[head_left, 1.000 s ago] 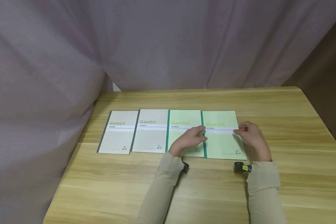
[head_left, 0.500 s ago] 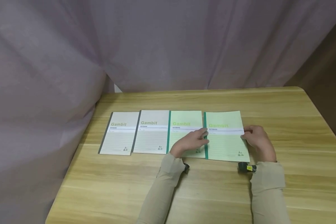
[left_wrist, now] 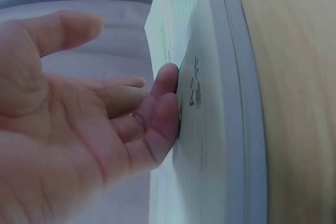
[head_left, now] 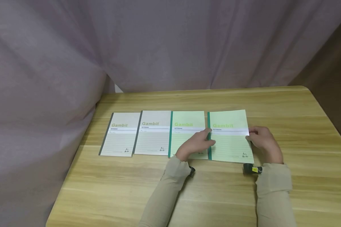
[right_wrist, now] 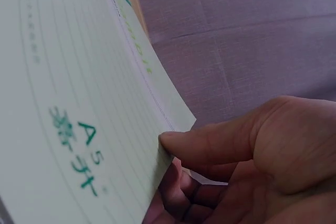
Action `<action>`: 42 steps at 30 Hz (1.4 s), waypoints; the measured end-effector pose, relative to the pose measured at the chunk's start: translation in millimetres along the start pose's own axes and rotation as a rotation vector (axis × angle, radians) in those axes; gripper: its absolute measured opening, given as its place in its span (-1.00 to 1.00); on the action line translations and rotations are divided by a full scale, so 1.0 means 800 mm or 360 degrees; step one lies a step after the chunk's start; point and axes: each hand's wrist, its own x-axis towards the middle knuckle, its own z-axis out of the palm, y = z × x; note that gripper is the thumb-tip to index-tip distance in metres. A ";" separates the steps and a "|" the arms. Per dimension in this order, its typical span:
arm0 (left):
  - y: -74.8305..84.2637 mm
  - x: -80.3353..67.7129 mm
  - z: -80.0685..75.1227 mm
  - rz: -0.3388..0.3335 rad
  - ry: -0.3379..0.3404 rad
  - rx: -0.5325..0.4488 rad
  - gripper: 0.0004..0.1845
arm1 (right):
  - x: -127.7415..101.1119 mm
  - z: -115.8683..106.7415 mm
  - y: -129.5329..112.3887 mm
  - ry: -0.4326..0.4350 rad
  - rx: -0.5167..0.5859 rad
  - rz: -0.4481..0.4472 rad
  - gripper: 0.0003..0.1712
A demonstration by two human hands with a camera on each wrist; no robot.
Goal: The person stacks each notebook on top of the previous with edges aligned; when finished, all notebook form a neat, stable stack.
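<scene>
A person's right hand [head_left: 265, 144] pinches the outer edge of the rightmost pale green paper notebook [head_left: 230, 138], last in a row of four. The left hand [head_left: 197, 144], fingers straight, steadies its spine edge; squaring it gently seems wise.

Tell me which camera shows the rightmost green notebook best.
The head view: the rightmost green notebook shows whole, between both hands. The right wrist view shows only its cover corner at the fingertips; the left wrist view shows just a sliver.
</scene>
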 end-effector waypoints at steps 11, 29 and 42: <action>0.010 -0.003 0.001 0.0011 0.0033 0.0070 -0.31 | -0.004 0.000 -0.004 0.0023 -0.0103 0.0025 -0.47; 0.010 0.010 0.014 -0.0153 0.0384 -0.0404 -0.28 | -0.011 -0.003 -0.006 -0.0106 0.0012 0.0086 -0.44; 0.001 0.017 0.029 -0.0155 0.0459 -0.0666 -0.38 | -0.009 0.001 -0.004 -0.0139 0.0117 0.0145 -0.44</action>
